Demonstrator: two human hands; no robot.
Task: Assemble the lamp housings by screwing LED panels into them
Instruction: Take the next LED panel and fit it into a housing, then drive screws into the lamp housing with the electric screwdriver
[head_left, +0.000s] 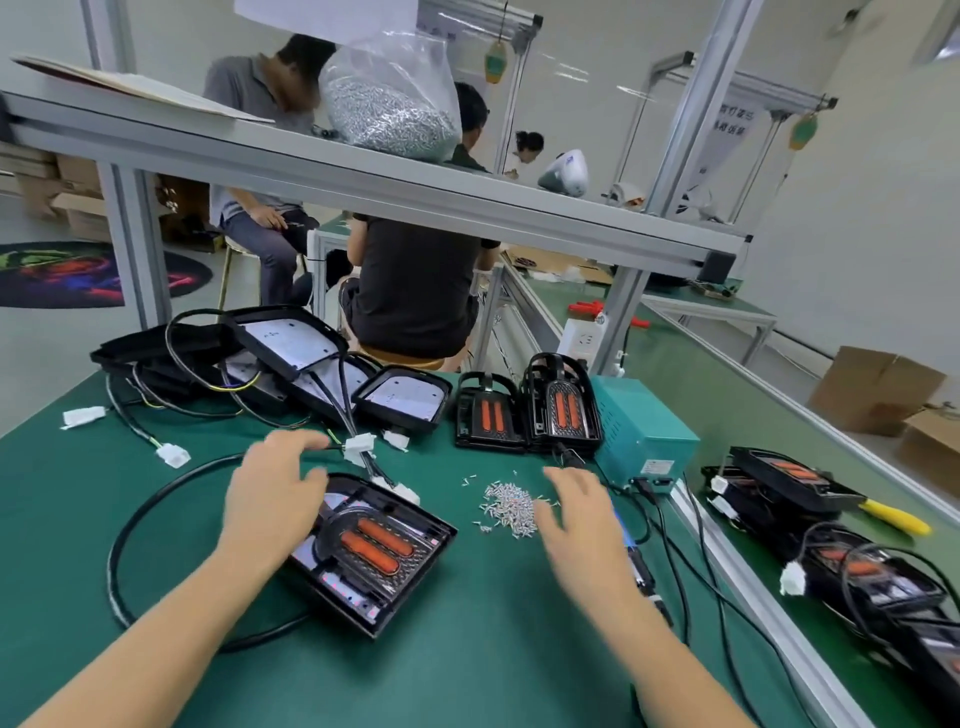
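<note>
Your bench (441, 675) is crowded, and that is the main hazard: the stack of unfinished housings (291, 358) at its far left edge trails cables toward the middle, so a careless sweep could drag a connector or topple the stack. The lamp housing (374, 551) you are working on lies near the middle, tilted, with its LED panel showing orange strips; your left hand (275, 499) rests on its near-left rim, fingers spread and relaxed, so I judge the housing could slide if you press unevenly. The black cable loop (130, 540) curls round it and may snag your forearm. Your right hand (582, 514) hovers open, holding nothing, just beside the loose screws (506, 506); brush them and they scatter toward the right edge.
</note>
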